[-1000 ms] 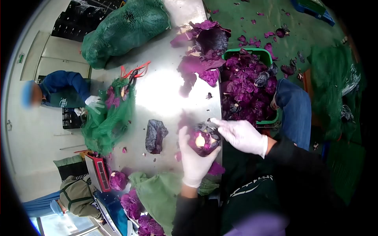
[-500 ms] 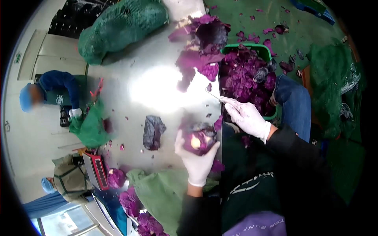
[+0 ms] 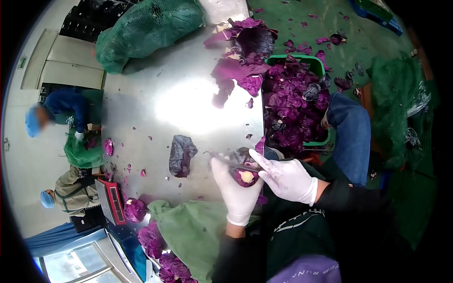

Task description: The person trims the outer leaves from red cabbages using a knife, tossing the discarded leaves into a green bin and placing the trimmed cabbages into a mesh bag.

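Observation:
My left hand (image 3: 238,195), in a white glove, is wrapped round a red cabbage (image 3: 246,177) at the table's near edge. The cabbage's pale cut stem end faces up. My gloved right hand (image 3: 290,181) grips a knife (image 3: 231,162), its blade lying across the cabbage and partly blurred. The knife's handle is hidden within my fingers. Left of the cabbage, a dark loose cabbage leaf (image 3: 181,156) lies flat on the metal table (image 3: 141,101).
A green crate (image 3: 317,61) heaped with purple leaves stands beside the table. More leaves (image 3: 250,45) pile at the far corner near a green mesh sack (image 3: 151,33). Green cloth (image 3: 193,231) and whole cabbages (image 3: 135,210) lie nearby. Two people (image 3: 68,104) work across the table.
My right hand has come down and left, bringing the knife from beside the crate onto the cabbage. The cabbage has shifted slightly in my left hand. Across the table, a person has drawn a green net away.

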